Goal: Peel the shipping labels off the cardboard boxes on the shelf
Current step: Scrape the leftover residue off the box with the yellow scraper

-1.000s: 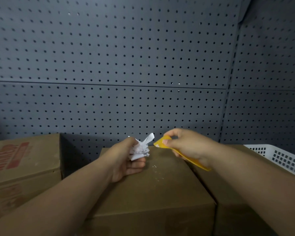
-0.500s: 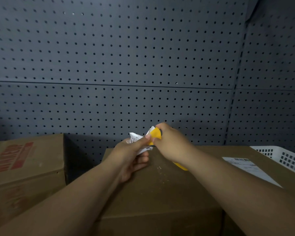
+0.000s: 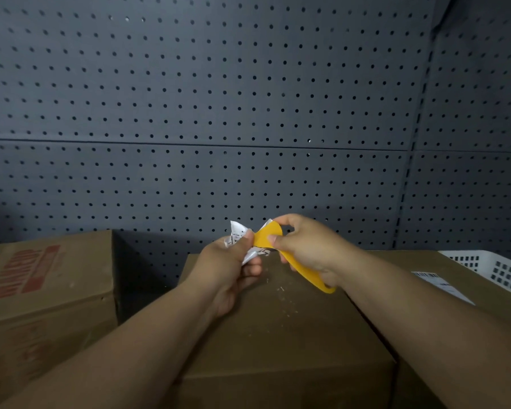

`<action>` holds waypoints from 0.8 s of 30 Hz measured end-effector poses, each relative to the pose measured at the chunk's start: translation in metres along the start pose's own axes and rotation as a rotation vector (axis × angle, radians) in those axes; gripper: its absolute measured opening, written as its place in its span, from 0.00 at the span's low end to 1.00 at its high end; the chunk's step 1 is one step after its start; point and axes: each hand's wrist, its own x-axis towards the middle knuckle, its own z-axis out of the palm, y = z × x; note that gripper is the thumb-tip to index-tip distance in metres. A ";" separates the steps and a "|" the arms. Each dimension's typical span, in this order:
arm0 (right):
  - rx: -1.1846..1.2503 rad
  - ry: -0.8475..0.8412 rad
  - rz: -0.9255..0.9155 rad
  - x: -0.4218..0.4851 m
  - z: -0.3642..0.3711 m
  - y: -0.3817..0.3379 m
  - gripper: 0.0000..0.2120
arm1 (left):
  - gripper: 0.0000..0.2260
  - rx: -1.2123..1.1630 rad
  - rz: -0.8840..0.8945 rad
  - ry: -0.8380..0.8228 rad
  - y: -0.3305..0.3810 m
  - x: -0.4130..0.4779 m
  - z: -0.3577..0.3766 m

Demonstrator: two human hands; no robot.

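Facing me, the middle cardboard box [image 3: 278,335] looks stripped, with only paper flecks on top. The right box [image 3: 410,259] carries a flat shipping label [image 3: 443,286], so I judge that one remains. My left hand [image 3: 227,270] clutches the crumpled label [image 3: 238,236]; my right hand [image 3: 310,246] pinches the yellow scraper [image 3: 295,261], blade at the wad.
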 end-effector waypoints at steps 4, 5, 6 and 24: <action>-0.100 0.013 -0.007 -0.002 -0.018 0.009 0.20 | 0.08 -0.092 -0.033 0.050 0.004 0.002 -0.009; -0.207 0.007 -0.019 -0.003 -0.021 0.013 0.20 | 0.07 -0.106 -0.037 0.064 0.005 0.004 -0.012; -0.335 0.000 -0.034 -0.003 -0.022 0.017 0.21 | 0.07 -0.117 -0.039 0.069 0.005 0.004 -0.014; -0.663 -0.176 -0.204 -0.026 -0.027 0.040 0.23 | 0.09 -0.019 -0.029 0.023 -0.007 0.011 -0.013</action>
